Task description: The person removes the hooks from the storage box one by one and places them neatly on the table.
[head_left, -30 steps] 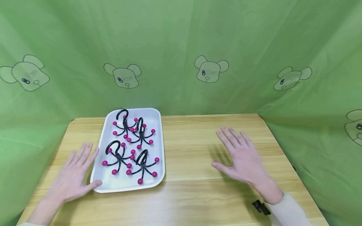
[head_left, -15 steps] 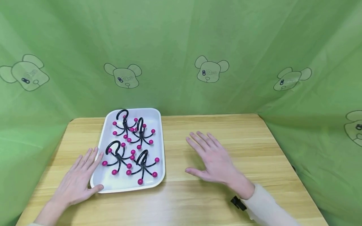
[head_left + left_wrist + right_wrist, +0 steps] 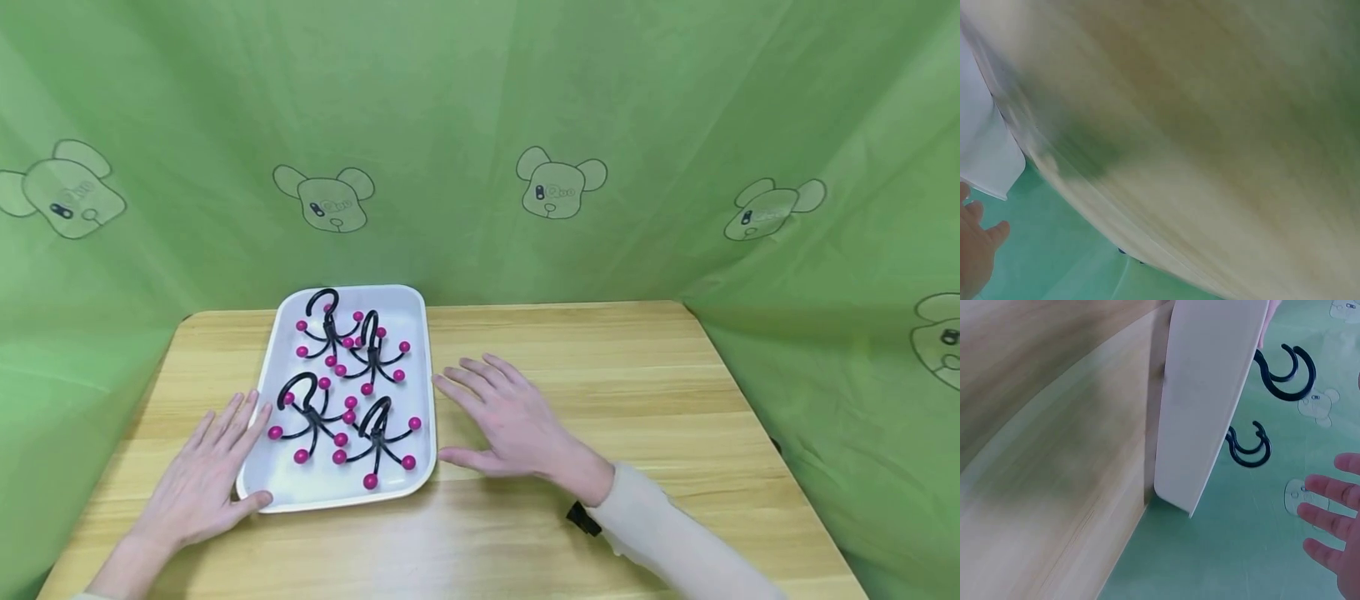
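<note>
Just left of the white tray [image 3: 307,492], a left hand [image 3: 197,490] with straight, spread fingers, gripping nothing; index fingertip and thumb over the tray's near-left rim, contact hard to tell. Inside the tray, four black hook stands [image 3: 310,412] with pink ball ends, two in its far half, two in its near half. Just right of the tray, a right hand [image 3: 510,417], fingers likewise extended and without a grip, tips near its right wall. Apparently flanking the tray on the table [image 3: 637,367]; next, probably calling for even contact on both sides.
</note>
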Motion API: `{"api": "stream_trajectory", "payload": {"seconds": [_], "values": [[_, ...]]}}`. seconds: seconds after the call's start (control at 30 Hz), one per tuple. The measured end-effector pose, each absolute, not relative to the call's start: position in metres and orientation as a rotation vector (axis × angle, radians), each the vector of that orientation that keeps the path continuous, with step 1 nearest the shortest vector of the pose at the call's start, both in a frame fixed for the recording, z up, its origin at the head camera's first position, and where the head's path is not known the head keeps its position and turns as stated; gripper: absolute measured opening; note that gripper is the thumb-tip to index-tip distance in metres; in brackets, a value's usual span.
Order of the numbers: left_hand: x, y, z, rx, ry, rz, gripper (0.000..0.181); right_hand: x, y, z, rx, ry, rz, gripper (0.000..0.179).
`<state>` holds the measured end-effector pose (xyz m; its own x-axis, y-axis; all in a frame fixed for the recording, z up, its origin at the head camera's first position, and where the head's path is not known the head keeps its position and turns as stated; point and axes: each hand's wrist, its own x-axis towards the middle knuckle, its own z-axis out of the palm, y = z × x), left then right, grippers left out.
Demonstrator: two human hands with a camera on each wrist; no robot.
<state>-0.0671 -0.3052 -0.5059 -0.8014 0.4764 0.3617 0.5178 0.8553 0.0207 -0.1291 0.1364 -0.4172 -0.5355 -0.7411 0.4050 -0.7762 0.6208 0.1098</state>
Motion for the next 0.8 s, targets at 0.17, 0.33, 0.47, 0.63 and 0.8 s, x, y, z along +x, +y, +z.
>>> {"api": "stream_trajectory", "payload": {"seconds": [0.17,0.33,0.47,0.63,0.8], "values": [[-0.067,-0.305,-0.505,-0.74,-2.684,-0.158,0.115,-0.133,0.118,-0.417,1.264,-2.427,0.095,0.092],[-0.066,-0.305,-0.505,-0.74,-2.683,-0.162,0.114,-0.137,0.1,-0.416,1.331,-2.398,0.088,0.09],[-0.066,-0.305,-0.505,-0.742,-2.678,-0.17,0.114,-0.142,0.089,-0.417,1.369,-2.399,0.093,0.085],[-0.067,-0.305,-0.505,-0.75,-2.678,-0.17,0.114,-0.149,0.077,-0.419,1.408,-2.413,0.047,0.076],[-0.066,-0.306,-0.505,-0.752,-2.682,-0.173,0.114,-0.155,0.068,-0.422,1.452,-2.392,-0.003,0.07]]}}
